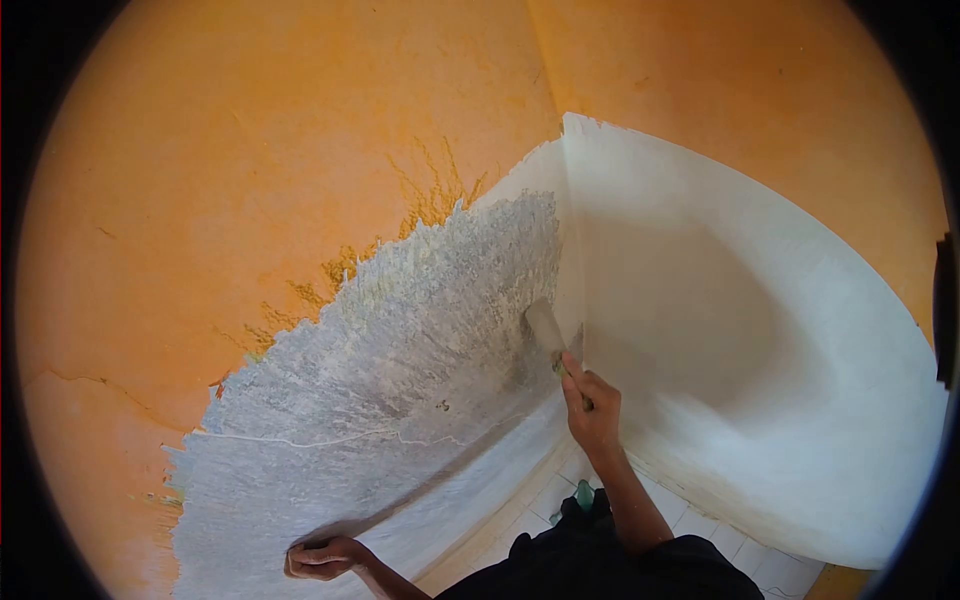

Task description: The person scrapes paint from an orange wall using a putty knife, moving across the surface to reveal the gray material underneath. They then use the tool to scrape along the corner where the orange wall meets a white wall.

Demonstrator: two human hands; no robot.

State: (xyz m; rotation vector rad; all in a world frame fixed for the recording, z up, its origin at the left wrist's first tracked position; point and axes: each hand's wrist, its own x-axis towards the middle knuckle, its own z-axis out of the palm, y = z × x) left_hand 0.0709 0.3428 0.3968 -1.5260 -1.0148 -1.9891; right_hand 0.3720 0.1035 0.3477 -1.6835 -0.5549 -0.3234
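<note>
A scraper (545,326) with a broad flat blade is in my right hand (597,408), fingers closed round its handle. The blade lies on or very close to the rough grey patch (400,350) of bare wall, near the inside corner. At the lower left, my left hand (325,559) is closed with its fingers curled, in front of the lower part of the same patch. Whatever it may hold is hidden by the fingers. A thin crack line runs across the grey surface, above my left hand.
Orange paint (250,150) with a ragged, flaking edge borders the patch. Right of the corner, a smooth whitish wall (690,300) carries a shadow. White floor tiles (720,540) show below, with a green object (584,492) beside my dark clothing.
</note>
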